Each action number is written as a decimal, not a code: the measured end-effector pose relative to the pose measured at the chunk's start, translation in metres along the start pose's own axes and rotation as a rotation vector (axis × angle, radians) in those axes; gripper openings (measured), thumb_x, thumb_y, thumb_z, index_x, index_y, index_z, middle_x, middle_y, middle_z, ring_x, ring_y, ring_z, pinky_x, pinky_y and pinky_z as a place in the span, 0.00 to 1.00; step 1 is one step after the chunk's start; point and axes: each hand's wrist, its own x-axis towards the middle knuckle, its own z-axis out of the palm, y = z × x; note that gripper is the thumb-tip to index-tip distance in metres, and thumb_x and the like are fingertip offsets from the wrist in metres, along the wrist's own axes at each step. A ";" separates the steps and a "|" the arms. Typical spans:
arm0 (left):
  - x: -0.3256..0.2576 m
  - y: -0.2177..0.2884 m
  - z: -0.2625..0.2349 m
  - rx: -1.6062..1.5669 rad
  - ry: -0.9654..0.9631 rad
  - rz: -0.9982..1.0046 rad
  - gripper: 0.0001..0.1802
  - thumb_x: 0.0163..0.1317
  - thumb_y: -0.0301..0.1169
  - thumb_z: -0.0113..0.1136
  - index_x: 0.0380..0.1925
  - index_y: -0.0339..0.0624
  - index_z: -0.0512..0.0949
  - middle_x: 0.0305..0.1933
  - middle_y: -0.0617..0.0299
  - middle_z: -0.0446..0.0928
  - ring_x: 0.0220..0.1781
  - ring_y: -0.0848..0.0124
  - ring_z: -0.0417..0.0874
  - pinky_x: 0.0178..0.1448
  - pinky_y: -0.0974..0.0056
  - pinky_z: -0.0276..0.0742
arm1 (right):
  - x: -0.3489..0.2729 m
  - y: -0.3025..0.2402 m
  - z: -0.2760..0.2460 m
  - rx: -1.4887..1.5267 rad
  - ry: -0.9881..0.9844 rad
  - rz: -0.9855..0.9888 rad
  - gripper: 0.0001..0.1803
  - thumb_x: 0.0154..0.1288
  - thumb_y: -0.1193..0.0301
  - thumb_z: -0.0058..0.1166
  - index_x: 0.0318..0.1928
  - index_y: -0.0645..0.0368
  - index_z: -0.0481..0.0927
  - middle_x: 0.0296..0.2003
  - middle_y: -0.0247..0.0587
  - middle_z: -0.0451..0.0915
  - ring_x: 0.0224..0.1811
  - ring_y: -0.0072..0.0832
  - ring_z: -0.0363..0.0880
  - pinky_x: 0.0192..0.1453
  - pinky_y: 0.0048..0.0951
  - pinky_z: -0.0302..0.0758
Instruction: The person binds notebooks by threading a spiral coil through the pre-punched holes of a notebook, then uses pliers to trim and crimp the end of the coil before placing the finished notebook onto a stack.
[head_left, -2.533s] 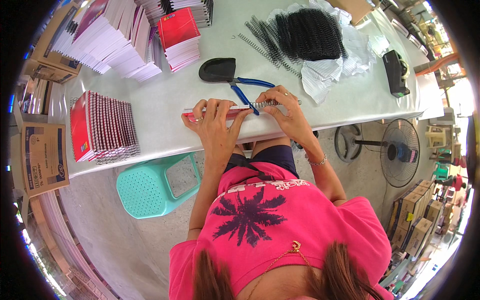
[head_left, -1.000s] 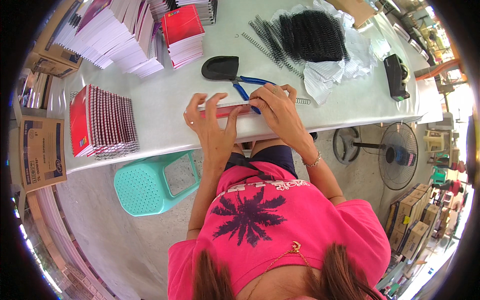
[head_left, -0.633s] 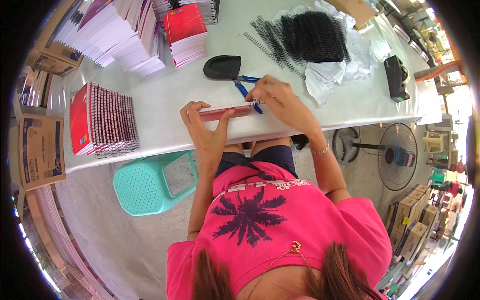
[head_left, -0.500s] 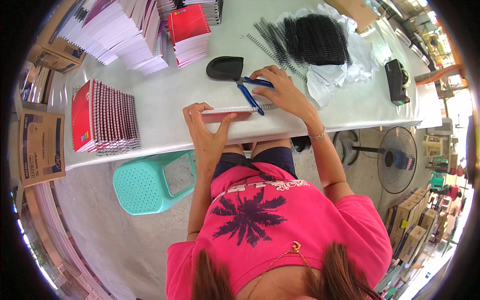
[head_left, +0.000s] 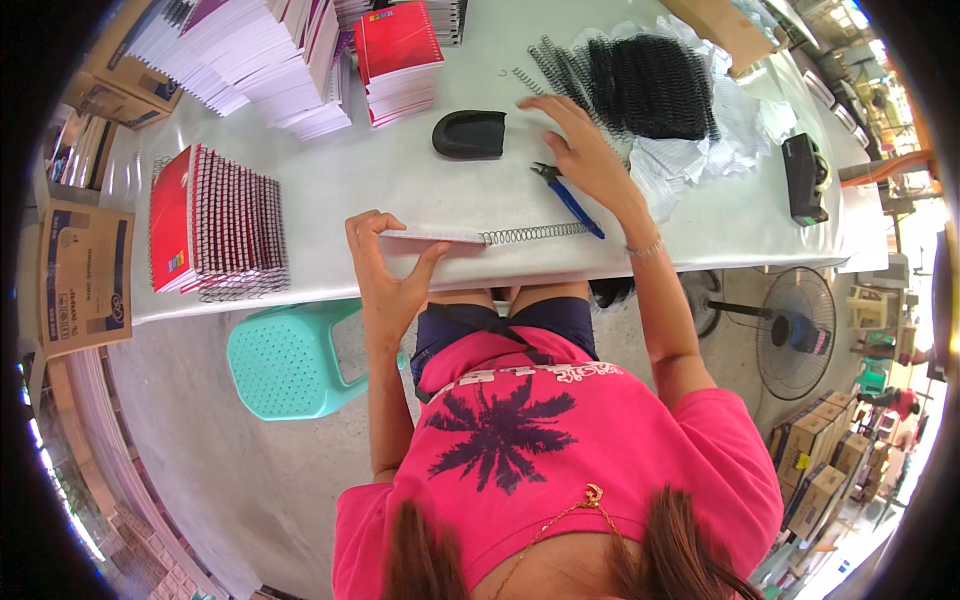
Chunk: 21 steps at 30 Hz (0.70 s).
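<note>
My left hand [head_left: 385, 270] grips a thin notebook [head_left: 440, 237] on edge at the table's front, thumb on the near side and fingers behind. From the notebook's right end a wire spiral coil [head_left: 535, 234] sticks out along the table. The blue-handled pliers [head_left: 572, 205] lie on the table, one handle end over the tip of that coil. My right hand [head_left: 585, 150] is beyond the pliers with fingers spread and nothing visible in it, close to the heap of black spiral coils [head_left: 655, 88]. A black rounded piece [head_left: 470, 135] lies left of it.
A stack of red spiral notebooks [head_left: 172, 225] stands at the left table edge. Taller stacks of notebooks [head_left: 400, 45] and paper fill the back left. Crumpled paper [head_left: 735, 140] lies under the coils; a black tape dispenser [head_left: 803, 180] is at right. Below are a turquoise stool [head_left: 285, 365] and a fan [head_left: 797, 330].
My right hand has let go of the pliers and moved away toward the coils. The pliers now lie flat, turned and shifted right. My left hand still holds the notebook, slightly further left.
</note>
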 end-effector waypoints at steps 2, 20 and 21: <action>0.002 0.004 0.002 -0.011 -0.003 0.012 0.27 0.48 0.30 0.77 0.42 0.41 0.68 0.44 0.59 0.63 0.49 0.64 0.67 0.58 0.63 0.64 | 0.012 0.008 0.020 0.106 0.011 -0.119 0.20 0.62 0.83 0.51 0.54 0.57 0.78 0.49 0.46 0.76 0.52 0.45 0.75 0.58 0.41 0.71; 0.000 -0.022 -0.011 -0.104 -0.022 -0.012 0.30 0.47 0.24 0.76 0.47 0.42 0.67 0.47 0.63 0.62 0.52 0.69 0.66 0.63 0.66 0.60 | 0.020 -0.013 0.032 0.183 -0.539 0.294 0.24 0.50 0.64 0.73 0.49 0.55 0.82 0.63 0.46 0.67 0.59 0.42 0.70 0.63 0.35 0.70; -0.001 -0.023 -0.010 -0.092 -0.031 -0.014 0.30 0.47 0.24 0.76 0.47 0.42 0.67 0.47 0.63 0.62 0.52 0.69 0.66 0.63 0.66 0.60 | 0.015 -0.015 0.036 0.120 -0.456 0.190 0.23 0.49 0.63 0.73 0.46 0.55 0.82 0.63 0.48 0.67 0.58 0.43 0.71 0.64 0.36 0.70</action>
